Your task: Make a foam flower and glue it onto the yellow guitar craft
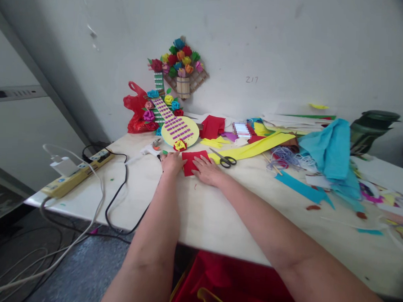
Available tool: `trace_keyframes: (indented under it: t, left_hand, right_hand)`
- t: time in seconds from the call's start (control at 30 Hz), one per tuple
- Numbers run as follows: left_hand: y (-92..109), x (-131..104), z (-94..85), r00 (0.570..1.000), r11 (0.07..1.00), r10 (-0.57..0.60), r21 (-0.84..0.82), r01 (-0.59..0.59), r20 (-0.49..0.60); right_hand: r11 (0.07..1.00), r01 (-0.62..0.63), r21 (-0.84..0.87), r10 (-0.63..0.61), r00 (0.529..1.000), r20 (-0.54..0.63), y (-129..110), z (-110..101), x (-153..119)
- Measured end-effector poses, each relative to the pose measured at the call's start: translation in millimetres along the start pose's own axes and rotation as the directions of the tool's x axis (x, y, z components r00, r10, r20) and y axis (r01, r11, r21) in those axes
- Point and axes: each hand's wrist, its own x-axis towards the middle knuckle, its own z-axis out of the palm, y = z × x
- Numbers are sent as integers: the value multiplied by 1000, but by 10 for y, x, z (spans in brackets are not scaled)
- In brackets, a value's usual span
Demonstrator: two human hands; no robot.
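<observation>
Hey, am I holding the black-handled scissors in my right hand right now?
No, the scissors lie loose near the right hand, which rests on the red piece.

Near the centre of the frame, paper (189,163) lies on the table (225,220) under the right hand (207,170), with the left hand (172,164) at its left edge. Scissors (226,161) lie just right, a glue gun (150,149) left. Behind is the lute (179,126), a bag (134,108) left of it. The power strip (82,175) sits middle left, the bottle (369,133) far right.
</observation>
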Motion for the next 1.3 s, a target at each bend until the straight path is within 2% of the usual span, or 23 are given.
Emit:
trace_keyframes:
  t: [0.23, 0.5, 0.83, 1.1, 1.3]
  left_hand:
    - [95, -36, -113, 989, 989, -145, -1, 145, 17]
    - [94, 60, -55, 975, 977, -213, 29, 211, 63]
    - [93, 74, -41, 977, 978, -208, -6, 209, 52]
    - [99, 30, -78, 980, 981, -194, -9, 194, 54]
    - [85, 41, -66, 982, 983, -182, -9, 183, 52]
  right_hand:
    - [1000, -18, 18, 18, 1000, -2, 12, 4, -17]
    - [999, -37, 8, 37, 999, 3, 16, 13, 3]
    - [999, -47, 10, 47, 999, 18, -5, -23, -24]
    - [998, -56, 9, 55, 998, 26, 171, -12, 15]
    - [998, -52, 19, 52, 998, -32, 228, 18, 54]
